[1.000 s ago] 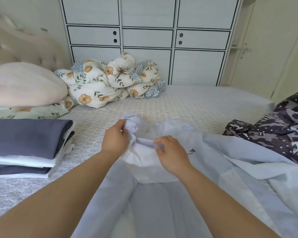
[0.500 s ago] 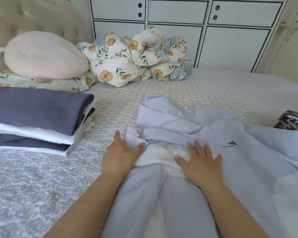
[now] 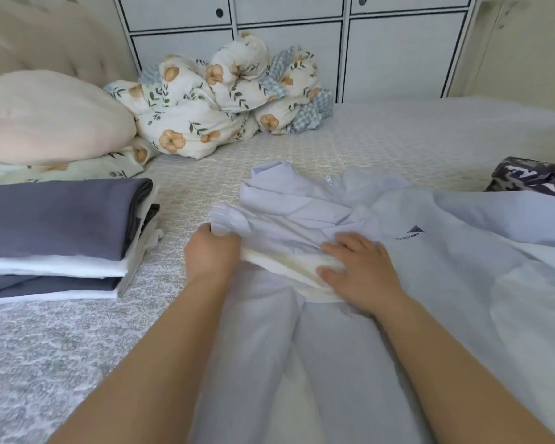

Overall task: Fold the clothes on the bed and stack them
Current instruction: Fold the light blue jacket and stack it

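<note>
- The pale lilac jacket (image 3: pixel 382 251) lies spread across the bed (image 3: pixel 398 139) right in front of you, its small dark triangle logo (image 3: pixel 410 232) facing up.
- Your left hand (image 3: pixel 210 254) grips the bunched collar end at the jacket's left edge, fingers curled into the cloth.
- Your right hand (image 3: pixel 358 270) rests on the jacket, fingers spread, thumb tucked against a cream inner fold.
- The folded stack (image 3: pixel 58 238) of grey and white clothes sits to your left, apart from the jacket.
- A dark patterned garment (image 3: pixel 532 181) lies at the far right edge.
- Behind are a pink pillow (image 3: pixel 45 116), a crumpled floral duvet (image 3: pixel 218 100) and white cabinets (image 3: pixel 302 43).
</note>
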